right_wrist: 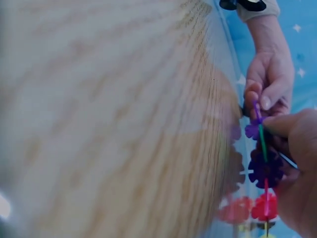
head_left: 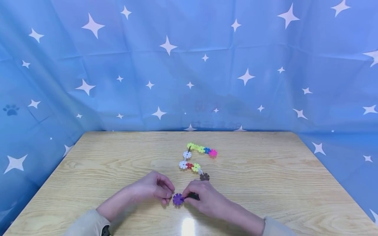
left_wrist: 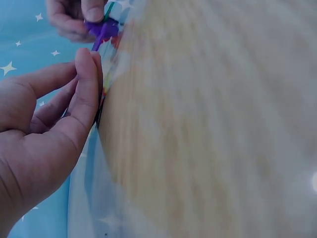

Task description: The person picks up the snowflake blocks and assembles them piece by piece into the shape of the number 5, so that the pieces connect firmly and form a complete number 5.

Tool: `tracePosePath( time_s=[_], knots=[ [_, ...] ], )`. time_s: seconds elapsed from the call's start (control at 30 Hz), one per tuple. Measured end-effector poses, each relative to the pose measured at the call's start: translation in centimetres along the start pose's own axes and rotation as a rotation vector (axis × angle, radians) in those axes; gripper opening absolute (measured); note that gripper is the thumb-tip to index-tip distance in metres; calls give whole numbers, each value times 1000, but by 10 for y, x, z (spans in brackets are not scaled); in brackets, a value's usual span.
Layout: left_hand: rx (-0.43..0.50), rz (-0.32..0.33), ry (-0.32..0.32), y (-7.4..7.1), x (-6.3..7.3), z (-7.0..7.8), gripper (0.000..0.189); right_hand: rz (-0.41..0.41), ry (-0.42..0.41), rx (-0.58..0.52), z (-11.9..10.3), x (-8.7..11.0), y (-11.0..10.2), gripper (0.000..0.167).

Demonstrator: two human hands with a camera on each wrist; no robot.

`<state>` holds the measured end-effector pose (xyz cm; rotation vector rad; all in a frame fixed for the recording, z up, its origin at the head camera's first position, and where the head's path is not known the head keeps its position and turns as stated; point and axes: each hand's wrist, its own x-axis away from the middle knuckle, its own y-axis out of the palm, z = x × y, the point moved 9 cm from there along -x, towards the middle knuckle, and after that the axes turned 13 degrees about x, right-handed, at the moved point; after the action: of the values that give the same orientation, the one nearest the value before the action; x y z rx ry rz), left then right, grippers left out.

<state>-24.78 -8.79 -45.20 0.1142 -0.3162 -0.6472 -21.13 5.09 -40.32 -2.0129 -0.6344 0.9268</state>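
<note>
A round purple snowflake disc (head_left: 178, 199), notched around its rim, lies between the two hands near the front of the table. My left hand (head_left: 156, 188) pinches its left edge between thumb and fingertips. In the right wrist view that disc appears edge-on, crossing a second purple snowflake disc (right_wrist: 252, 130). My right hand (head_left: 206, 200) pinches the second disc, mostly covered by fingers in the head view. Past it, the right wrist view shows an edge-on green disc (right_wrist: 263, 144), a dark disc (right_wrist: 266, 170) and a red disc (right_wrist: 264, 207) in line.
Beyond the hands, a bent chain of snowflake discs runs over the wooden table (head_left: 133, 147). It includes a dark brown disc (head_left: 204, 177), a red disc (head_left: 190, 166), white discs (head_left: 187, 154), a blue disc (head_left: 207, 150) and a pink disc (head_left: 213, 153). A starry blue curtain (head_left: 189, 65) hangs behind.
</note>
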Motion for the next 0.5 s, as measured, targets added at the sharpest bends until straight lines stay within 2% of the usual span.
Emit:
tracePosePath(
  time_s=[0.13, 0.27, 0.33, 0.4, 0.5],
  knots=[
    [-7, 34, 7, -11, -10, 5, 25, 6, 3, 19, 0, 2, -2, 15],
    [-41, 82, 49, -24, -27, 17, 25, 0, 87, -22, 7, 6, -9, 13],
    [-64, 123, 72, -32, -37, 24, 26, 16, 134, -43, 10, 9, -16, 12],
    [-87, 186, 87, -41, -47, 30, 26, 50, 147, -37, 12, 12, -24, 13],
    [-107, 284, 112, -53, -59, 39, 27, 130, 111, 23, 12, 18, -36, 16]
  ],
)
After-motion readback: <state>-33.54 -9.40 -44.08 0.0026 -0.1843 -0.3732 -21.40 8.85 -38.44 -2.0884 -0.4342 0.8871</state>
